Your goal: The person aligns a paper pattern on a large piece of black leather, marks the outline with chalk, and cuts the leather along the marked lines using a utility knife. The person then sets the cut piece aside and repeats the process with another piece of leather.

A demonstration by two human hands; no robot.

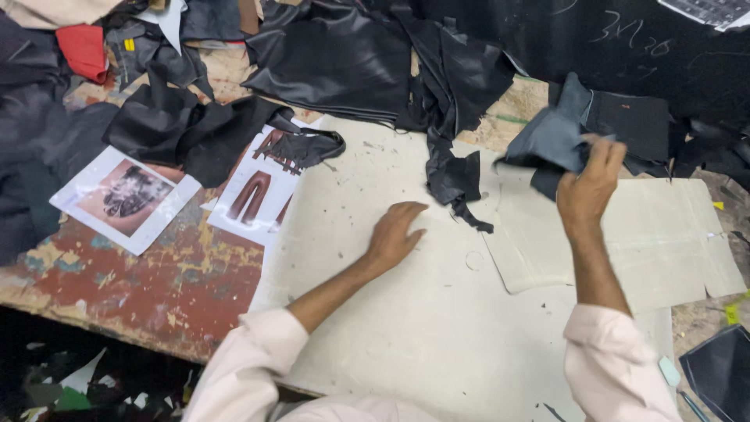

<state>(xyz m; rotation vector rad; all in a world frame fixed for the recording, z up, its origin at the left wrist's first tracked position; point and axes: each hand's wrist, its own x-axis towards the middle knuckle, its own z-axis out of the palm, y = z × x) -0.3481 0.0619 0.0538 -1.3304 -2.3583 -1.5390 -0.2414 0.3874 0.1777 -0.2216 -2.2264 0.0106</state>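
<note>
A worn workbench with peeling red paint is filling the view, and a large pale board is lying across its middle.

At the far left, dark fabric is lying heaped over the bench edge, with a red scrap sitting above it. Just right of the heap, a printed photo sheet is lying flat on the red paint. A second sheet showing brown trousers is lying beside it, partly overlapping the board's left edge. Black leather pieces are lying piled along the back of the bench.

The left hand is resting palm down on the board, fingers spread flat and gripping nothing. A small black scrap is lying on the board just right of this hand, apart from the fingertips.

A cream pattern piece is lying on the board's right part. Above it, the right hand is raised with fingers closed around a folded grey leather piece, which is hanging clear of the board.

At the lower right corner, a dark panel is lying on the bench.
</note>
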